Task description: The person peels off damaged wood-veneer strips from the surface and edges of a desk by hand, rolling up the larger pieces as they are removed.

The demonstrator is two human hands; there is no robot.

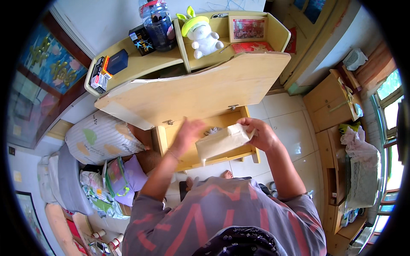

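Note:
A cream-coloured, soft-looking packet or bag (224,143) hangs tilted over an open wooden compartment (191,163). My right hand (259,133) pinches its upper right end between thumb and fingers. To the left of it, apart from the packet, my left hand (188,134) hovers over the compartment with fingers stretched out, somewhat blurred and holding nothing I can see. A small grey item (213,130) shows behind the packet, too unclear to name. The hinged wooden lid (196,89) stands raised at the compartment's far side.
Behind the lid, a shelf (164,57) carries a plush toy (205,38), a large water bottle (159,27), small boxes and a framed picture (247,29). A striped pillow (100,137) and bags lie at left. Cabinets (326,102) line the right wall.

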